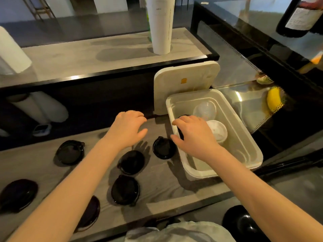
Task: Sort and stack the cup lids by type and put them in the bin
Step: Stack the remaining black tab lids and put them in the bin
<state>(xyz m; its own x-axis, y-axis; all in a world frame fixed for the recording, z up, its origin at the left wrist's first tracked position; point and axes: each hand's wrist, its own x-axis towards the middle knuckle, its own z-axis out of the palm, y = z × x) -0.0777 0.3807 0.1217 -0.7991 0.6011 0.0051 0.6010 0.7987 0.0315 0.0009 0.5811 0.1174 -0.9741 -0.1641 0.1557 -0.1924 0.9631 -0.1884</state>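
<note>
Several black cup lids lie on the grey counter, among them one [164, 147] beside the bin, one [131, 162] under my left wrist and one [70, 152] further left. The white bin [244, 137] stands at the right and holds a clear dome lid [204, 110] and a stack of white lids [218, 130]. My right hand [194, 137] reaches over the bin's left wall, fingers curled around a black lid [181, 117] that it mostly hides. My left hand [127, 128] hovers open, palm down, above the counter left of the bin.
The bin's white cover [185, 81] leans upright behind it. A tall stack of white paper cups [160, 27] stands on the raised shelf. A glass display case [262, 95] with yellow fruit is on the right. A black stool [242, 222] sits low at the right.
</note>
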